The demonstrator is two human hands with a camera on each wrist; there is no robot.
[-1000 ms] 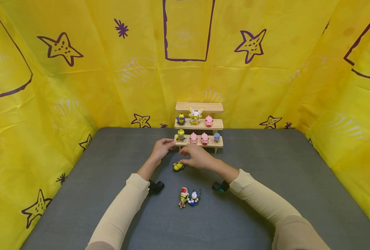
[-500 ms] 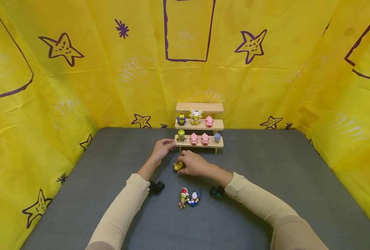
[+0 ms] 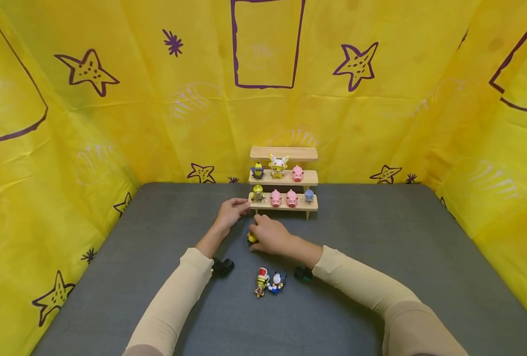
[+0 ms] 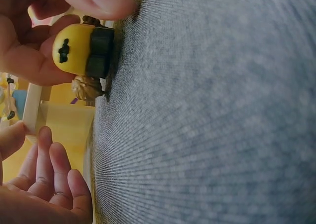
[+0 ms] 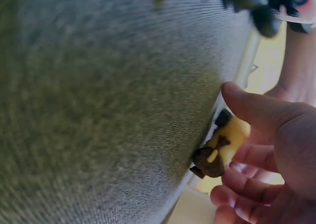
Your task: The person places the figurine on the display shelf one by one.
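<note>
My left hand (image 3: 231,212) pinches the left end of the lowest tier of a wooden stepped display shelf (image 3: 285,208); the left wrist view shows the thumb over the board's edge (image 4: 32,105) and the fingers beneath. My right hand (image 3: 272,236) is curled round a yellow toy Minion figure (image 3: 251,238) on the dark tabletop in front of the shelf. In the right wrist view, the thumb is on one side of the Minion figure (image 5: 232,140) and the fingers on the other. From the head, my right hand hides most of it.
The lowest tier bears a yellow figure (image 3: 257,193), two pink pigs (image 3: 292,198) and a blue-capped figure (image 3: 309,196). Several more stand on the middle tier. Nearer me lie a red-hatted figure (image 3: 262,282) and a white-and-blue one (image 3: 276,283). Yellow cloth (image 3: 263,113) walls the table.
My right hand has come down from in front of the lowest tier onto the Minion figure and curled round it. My left hand has stayed at the shelf's end.
</note>
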